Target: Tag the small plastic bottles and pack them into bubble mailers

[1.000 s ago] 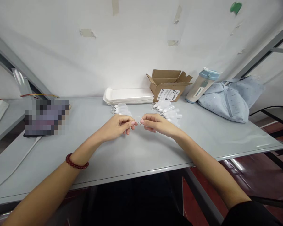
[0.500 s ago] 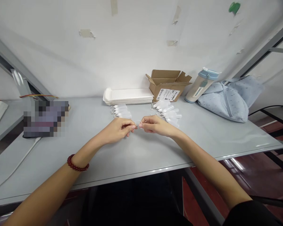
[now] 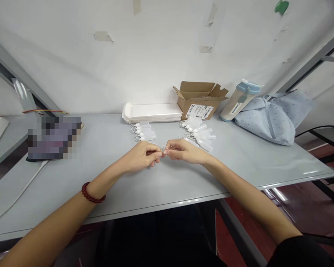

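Low over the grey table, my left hand (image 3: 143, 155) and my right hand (image 3: 183, 151) meet fingertip to fingertip, both closed in a pinch. Between them a thin white string (image 3: 164, 147) bends into a small loop, gripped at either side. Anything more inside the fingers is hidden. Just beyond my left hand lies a short row of small white plastic bottles (image 3: 144, 131) with string loops at their tips. A looser heap of similar white bottles (image 3: 199, 129) lies behind my right hand, some partly covered by it.
Against the wall stand a stack of white trays or sleeves (image 3: 156, 112) and an open cardboard box (image 3: 202, 102). To their right are a tumbler (image 3: 239, 102) and a light blue cloth bag (image 3: 267, 120). A blurred-out device (image 3: 54, 139) with a white cable (image 3: 22, 194) sits left.
My fingertips have come closer together, and the string loop between them looks smaller. Both hands sit slightly lower in the view, which has shifted a little.
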`<state>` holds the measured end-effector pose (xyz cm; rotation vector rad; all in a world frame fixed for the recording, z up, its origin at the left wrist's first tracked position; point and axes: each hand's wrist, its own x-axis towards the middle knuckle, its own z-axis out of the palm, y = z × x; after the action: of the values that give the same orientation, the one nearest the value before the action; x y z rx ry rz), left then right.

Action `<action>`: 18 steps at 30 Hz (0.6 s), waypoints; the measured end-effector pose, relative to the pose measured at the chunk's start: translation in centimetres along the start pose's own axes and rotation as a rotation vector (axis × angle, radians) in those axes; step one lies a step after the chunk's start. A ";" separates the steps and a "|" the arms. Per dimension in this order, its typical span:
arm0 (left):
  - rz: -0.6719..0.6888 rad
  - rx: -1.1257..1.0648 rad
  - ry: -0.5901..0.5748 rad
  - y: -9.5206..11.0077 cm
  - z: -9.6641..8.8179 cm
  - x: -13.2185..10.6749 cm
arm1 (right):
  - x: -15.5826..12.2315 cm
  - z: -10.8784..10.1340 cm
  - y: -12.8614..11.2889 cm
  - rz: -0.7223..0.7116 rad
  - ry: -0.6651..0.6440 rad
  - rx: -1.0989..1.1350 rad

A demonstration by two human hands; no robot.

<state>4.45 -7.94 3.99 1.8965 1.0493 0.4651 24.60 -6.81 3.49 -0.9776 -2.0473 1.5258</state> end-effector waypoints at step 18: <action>-0.011 0.050 -0.089 -0.1 -1.2 -0.4 | 0.2 0.4 0.5 -0.023 0.001 -0.024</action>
<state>3.38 -7.59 4.64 1.9359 1.0208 0.3479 24.29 -6.84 2.85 -0.9599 -2.0742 1.4919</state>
